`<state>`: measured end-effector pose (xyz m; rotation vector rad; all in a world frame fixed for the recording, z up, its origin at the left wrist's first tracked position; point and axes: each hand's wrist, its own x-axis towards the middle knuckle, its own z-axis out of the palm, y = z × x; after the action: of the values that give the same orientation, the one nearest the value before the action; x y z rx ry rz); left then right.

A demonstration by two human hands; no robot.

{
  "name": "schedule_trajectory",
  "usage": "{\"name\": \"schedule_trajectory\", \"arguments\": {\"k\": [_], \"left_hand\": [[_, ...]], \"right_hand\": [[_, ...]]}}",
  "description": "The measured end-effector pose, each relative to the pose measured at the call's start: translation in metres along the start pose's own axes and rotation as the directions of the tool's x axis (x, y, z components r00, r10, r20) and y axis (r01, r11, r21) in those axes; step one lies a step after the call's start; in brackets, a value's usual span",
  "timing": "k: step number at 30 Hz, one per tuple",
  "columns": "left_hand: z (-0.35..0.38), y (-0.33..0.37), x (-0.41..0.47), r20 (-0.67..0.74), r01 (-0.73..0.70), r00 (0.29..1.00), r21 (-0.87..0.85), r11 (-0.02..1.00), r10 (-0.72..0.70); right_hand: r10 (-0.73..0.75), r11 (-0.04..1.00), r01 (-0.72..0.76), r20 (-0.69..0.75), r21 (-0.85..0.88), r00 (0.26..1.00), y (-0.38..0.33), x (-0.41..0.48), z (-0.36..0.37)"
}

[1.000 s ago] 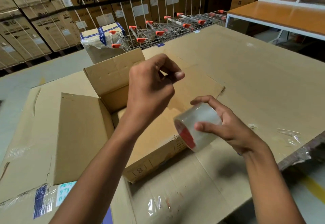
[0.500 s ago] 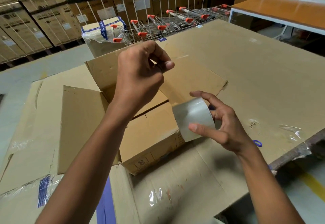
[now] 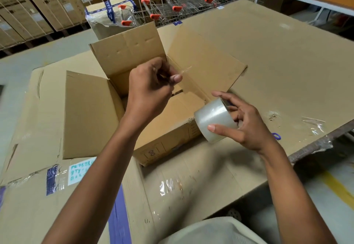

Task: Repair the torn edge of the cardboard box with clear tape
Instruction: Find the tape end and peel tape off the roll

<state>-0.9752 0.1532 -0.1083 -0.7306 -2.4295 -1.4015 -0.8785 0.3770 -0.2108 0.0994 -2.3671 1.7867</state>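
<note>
The left hand (image 3: pixel 151 90) pinches the tape end (image 3: pixel 184 70); the right hand (image 3: pixel 249 128) grips the tape roll (image 3: pixel 214 121). The torn edge (image 3: pixel 188 120) of the box (image 3: pixel 124 52) lies just beside the roll, nearer the right hand.

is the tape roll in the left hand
No, the right hand grips the tape roll while the left hand pinches the loose tape end.

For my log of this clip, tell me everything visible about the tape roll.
The tape roll is wide, clear and slightly cloudy, held tilted in the air over the near right corner of the open cardboard box. The right hand grips it, thumb across the outer wrap, fingers at the far rim. The left hand pinches a faint glinting strip, seemingly its free end.
</note>
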Motion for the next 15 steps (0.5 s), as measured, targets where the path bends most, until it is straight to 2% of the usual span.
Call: {"name": "schedule_trajectory", "arguments": {"k": [3,5,9,12,15], "left_hand": [[-0.008,-0.01,-0.016,0.008,0.092,0.996,0.001,0.996,-0.092],[-0.011,-0.018,-0.031,0.038,0.154,0.988,-0.021,0.988,-0.153],[-0.006,-0.036,-0.066,0.08,0.277,0.958,-0.036,0.96,-0.274],[-0.006,-0.046,-0.081,0.151,0.389,0.918,-0.153,0.909,-0.368],[-0.01,-0.044,-0.088,0.187,0.432,0.899,-0.241,0.869,-0.396]], "right_hand": [[0.102,0.962,-0.107,-0.036,-0.253,0.994,0.015,-0.007,0.003],[0.153,0.924,-0.165,-0.062,-0.344,0.986,0.024,-0.017,0.007],[0.198,0.909,-0.189,-0.014,-0.371,0.98,0.037,-0.037,0.02],[0.252,0.919,-0.232,0.023,-0.32,0.967,0.041,-0.048,0.027],[0.293,0.921,-0.284,-0.008,-0.265,0.956,0.045,-0.059,0.029]]}}
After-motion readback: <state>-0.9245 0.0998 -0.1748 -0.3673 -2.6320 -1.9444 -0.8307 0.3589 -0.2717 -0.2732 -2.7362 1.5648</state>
